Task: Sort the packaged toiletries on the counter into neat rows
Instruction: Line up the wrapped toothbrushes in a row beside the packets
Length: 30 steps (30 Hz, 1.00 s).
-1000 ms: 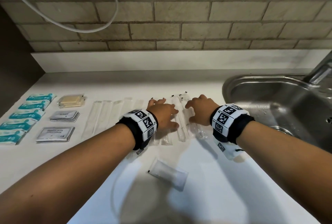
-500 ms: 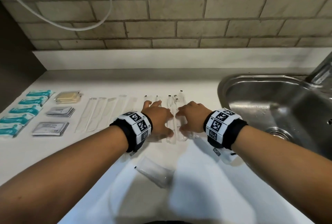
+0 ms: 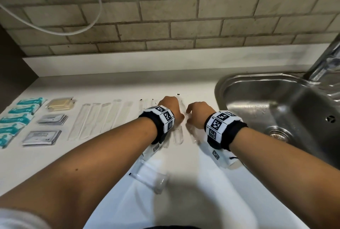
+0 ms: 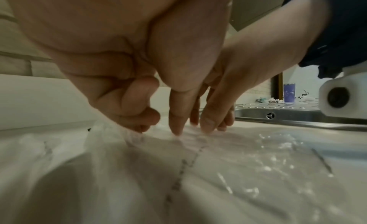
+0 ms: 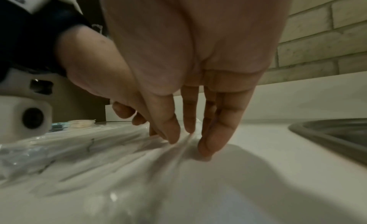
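Several long clear packets [image 3: 178, 136] lie side by side on the white counter [image 3: 184, 201], partly under both hands. My left hand [image 3: 172, 107] has its fingers curled. In the left wrist view its fingertips [image 4: 142, 127] and thumb are down on a clear packet [image 4: 198, 172], and the wrapper bunches up between them. My right hand [image 3: 193, 113] is just to the right, almost touching the left. Its straight fingers [image 5: 208, 142] press on the edge of the clear packets [image 5: 119, 161]. One loose clear packet [image 3: 150, 178] lies nearer me.
To the left lie a row of long clear packets [image 3: 99, 120], beige packets [image 3: 59, 104], two stacks of grey sachets [image 3: 42, 136] and a column of teal packets [image 3: 19, 117]. A steel sink [image 3: 276, 103] is at the right. A brick wall is behind.
Both hands have drawn together over the clear packets. The left hand's fingers have gone from spread flat to curled, and the packets now lie closer side by side.
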Available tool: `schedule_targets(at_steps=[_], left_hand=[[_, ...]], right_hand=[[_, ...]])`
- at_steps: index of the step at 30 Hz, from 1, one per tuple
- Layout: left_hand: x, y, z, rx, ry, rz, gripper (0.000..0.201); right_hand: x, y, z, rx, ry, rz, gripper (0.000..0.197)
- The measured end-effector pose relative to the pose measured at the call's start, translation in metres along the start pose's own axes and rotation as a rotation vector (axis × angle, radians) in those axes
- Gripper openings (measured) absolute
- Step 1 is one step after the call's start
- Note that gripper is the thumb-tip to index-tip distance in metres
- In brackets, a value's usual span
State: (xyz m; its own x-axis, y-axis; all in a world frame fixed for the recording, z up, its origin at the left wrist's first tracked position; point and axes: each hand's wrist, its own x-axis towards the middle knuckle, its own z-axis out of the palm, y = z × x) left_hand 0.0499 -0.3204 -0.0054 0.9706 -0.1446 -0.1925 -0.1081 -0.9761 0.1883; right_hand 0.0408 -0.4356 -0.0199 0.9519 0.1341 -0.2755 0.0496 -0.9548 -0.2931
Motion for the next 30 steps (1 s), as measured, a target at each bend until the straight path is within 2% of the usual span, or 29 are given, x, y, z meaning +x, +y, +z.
schedule_targets(at_steps=[2, 4, 9, 12, 15, 18, 21, 24, 26, 28, 30], left_hand=[[0.0, 0.004, -0.001, -0.001, 0.004, -0.014, 0.033], [0.003, 0.005, -0.001, -0.019, -0.012, -0.043, 0.032], [0.008, 0.003, -0.003, -0.237, 0.008, -0.102, 0.015], [0.006, 0.001, -0.005, -0.367, -0.007, -0.126, 0.036], [0.005, -0.005, 0.004, -0.319, -0.065, -0.139, 0.03], [0.006, -0.007, 0.012, -0.238, -0.065, -0.118, 0.007], [0.007, -0.003, 0.013, -0.128, -0.045, -0.076, 0.007], [0.007, -0.002, 0.009, -0.054, -0.032, -0.025, 0.015], [0.005, -0.004, 0.005, -0.032, -0.039, 0.045, 0.018], [-0.004, -0.007, 0.004, -0.001, -0.089, 0.132, 0.035], [-0.017, -0.01, 0.005, 0.124, -0.163, 0.211, 0.053]], right_hand=[[-0.002, 0.0, -0.002, 0.0, -0.014, 0.054, 0.038], [-0.003, 0.001, -0.003, 0.007, -0.025, 0.099, 0.041], [-0.007, 0.004, -0.006, 0.033, -0.013, 0.141, 0.035], [-0.011, 0.007, -0.009, 0.064, -0.004, 0.138, 0.037], [-0.014, 0.009, -0.012, 0.061, -0.01, 0.117, 0.038], [-0.017, 0.009, -0.013, 0.052, -0.021, 0.104, 0.036], [-0.018, 0.009, -0.011, 0.068, -0.037, 0.106, 0.034], [-0.018, 0.009, -0.011, 0.053, -0.022, 0.083, 0.04], [-0.016, 0.011, -0.01, 0.029, -0.014, 0.03, 0.053], [-0.016, 0.014, -0.01, -0.029, -0.053, -0.061, 0.067], [-0.019, 0.016, -0.011, -0.105, -0.109, -0.127, 0.069]])
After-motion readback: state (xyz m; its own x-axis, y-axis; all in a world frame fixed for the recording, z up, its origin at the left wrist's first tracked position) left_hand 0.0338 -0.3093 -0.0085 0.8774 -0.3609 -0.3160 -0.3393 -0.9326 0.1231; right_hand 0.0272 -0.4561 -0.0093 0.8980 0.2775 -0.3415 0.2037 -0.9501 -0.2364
